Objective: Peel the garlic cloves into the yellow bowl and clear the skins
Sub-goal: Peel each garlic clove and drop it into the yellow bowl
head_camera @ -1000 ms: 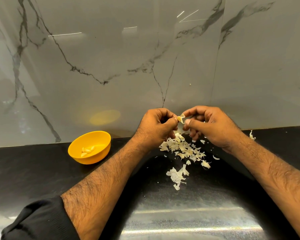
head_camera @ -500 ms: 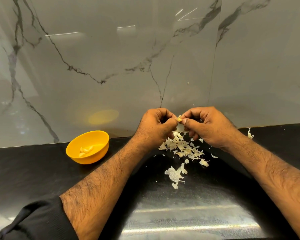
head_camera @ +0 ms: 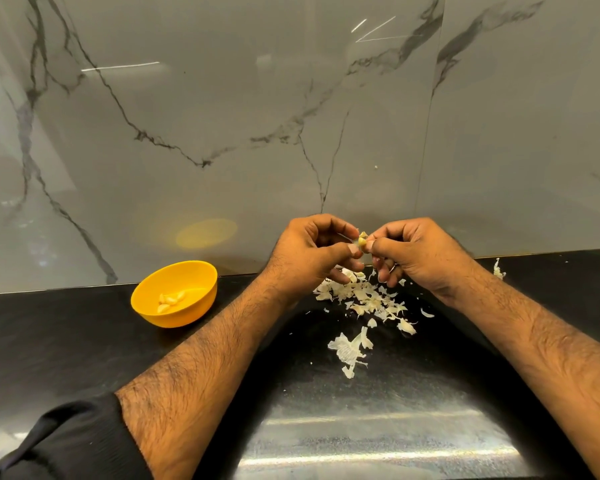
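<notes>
garlic clove (head_camera: 362,242) pinched aloft, yellow bowl (head_camera: 174,308) left

In front of me a glossy grey marble wall (head_camera: 222,109) with dark veins rises at the far edge of a black speckled countertop (head_camera: 49,341). Ceiling light streaks reflect in the wall and on the near counter.

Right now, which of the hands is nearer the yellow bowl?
Left. The left hand is up right of the yellow bowl, pinching the garlic clove; the right hand pinches it from farther right.
</notes>
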The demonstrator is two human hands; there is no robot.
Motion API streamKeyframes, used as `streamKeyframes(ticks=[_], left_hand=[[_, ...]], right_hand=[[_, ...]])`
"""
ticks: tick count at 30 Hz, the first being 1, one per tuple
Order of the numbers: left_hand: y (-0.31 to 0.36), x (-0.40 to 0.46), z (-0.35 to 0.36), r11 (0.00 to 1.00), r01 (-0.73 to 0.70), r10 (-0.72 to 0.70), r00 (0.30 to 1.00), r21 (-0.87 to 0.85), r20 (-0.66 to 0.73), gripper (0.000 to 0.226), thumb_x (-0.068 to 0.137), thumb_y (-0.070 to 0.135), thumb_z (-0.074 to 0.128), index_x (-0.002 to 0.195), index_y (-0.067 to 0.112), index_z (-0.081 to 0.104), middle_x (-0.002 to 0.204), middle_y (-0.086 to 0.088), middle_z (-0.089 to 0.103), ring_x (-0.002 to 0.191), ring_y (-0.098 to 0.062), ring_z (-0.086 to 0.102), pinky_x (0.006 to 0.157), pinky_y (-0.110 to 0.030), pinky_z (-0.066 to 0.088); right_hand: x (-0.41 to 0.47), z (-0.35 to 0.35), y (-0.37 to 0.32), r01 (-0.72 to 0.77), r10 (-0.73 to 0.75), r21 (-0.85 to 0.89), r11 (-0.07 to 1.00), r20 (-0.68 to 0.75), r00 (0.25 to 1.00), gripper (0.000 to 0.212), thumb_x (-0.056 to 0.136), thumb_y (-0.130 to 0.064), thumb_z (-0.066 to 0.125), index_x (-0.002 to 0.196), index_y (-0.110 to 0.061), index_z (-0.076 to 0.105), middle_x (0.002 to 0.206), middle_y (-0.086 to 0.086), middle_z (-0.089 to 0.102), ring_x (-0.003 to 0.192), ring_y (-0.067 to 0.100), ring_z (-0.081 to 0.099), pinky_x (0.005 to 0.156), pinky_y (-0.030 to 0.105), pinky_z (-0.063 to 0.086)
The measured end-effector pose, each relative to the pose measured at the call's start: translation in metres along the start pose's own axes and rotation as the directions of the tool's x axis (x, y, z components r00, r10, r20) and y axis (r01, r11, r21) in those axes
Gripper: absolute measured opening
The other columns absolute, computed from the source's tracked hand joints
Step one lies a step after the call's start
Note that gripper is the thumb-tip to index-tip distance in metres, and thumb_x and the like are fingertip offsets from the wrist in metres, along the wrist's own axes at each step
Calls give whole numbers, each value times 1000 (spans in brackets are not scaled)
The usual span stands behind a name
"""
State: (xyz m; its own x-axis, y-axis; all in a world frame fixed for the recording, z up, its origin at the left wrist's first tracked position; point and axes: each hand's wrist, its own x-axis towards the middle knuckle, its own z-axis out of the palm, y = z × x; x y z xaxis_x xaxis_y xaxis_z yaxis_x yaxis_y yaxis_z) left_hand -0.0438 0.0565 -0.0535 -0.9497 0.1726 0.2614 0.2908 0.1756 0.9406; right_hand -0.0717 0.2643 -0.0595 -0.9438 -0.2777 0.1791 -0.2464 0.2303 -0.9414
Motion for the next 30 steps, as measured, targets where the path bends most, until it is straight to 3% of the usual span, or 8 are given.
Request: streamKeyframes(ticks=[3,8,15,18,21,25,30], left_hand=[[0,1,0,999,-5,5,1000,46,-9,21,94,12,79,113,5,73,97,-12,80,85,-29,80,65,-37,66],[-3,3,-5,999,39,-39,999,-30,-8,15,99,6,72,113,-1,72,95,-18,79,83,-31,79,65,-34,66],[-1,3,-9,985,39,-40,999,-169,-2,17,94,-5,73,111,-5,72,100,-21,78,91,-35,79,76,-38,67],[-1,3,-12,984,30,-32,999,-178,-11,20,93,-4,75,113,-4,73,104,-20,79,95,-35,79,80,-40,67],[-2,3,-13,983,29,-33,999,-182,-20,21,93,-4,75,114,-3,74,104,-20,79,94,-33,79,81,-39,67],[-5,4,-13,985,40,-42,999,-168,-10,20,95,-4,72,115,-5,73,103,-21,79,91,-31,78,85,-42,67],[-6,4,-10,990,36,-35,999,-137,10,22,93,-5,74,115,-9,71,100,-25,78,88,-31,78,81,-37,67]], right_hand=[[-1,-1,-2,34,-34,-62,997,-1,999,14,94,-21,76,95,-7,78,74,10,74,61,21,67,53,31,57],[-3,-2,-5,109,-105,-108,988,38,994,10,99,-17,70,100,-12,78,79,10,75,61,18,67,57,32,58],[1,-7,-2,5,-6,-32,999,-19,1000,8,97,-9,72,94,-3,76,78,14,72,58,20,62,53,32,55],[3,-14,0,-91,67,-239,967,-107,992,15,84,-13,86,85,-6,73,74,11,73,58,18,64,57,33,58],[3,-20,0,-122,102,-363,924,-74,992,16,85,-3,83,91,-15,75,87,4,76,75,19,73,68,35,63],[-3,-18,-7,40,-70,-438,898,-52,996,13,96,-29,74,109,-29,75,92,-9,77,83,4,74,78,31,61],[-7,-6,-9,191,-192,-244,951,20,981,22,95,-23,77,116,-29,78,97,-11,79,87,4,75,75,24,62]])
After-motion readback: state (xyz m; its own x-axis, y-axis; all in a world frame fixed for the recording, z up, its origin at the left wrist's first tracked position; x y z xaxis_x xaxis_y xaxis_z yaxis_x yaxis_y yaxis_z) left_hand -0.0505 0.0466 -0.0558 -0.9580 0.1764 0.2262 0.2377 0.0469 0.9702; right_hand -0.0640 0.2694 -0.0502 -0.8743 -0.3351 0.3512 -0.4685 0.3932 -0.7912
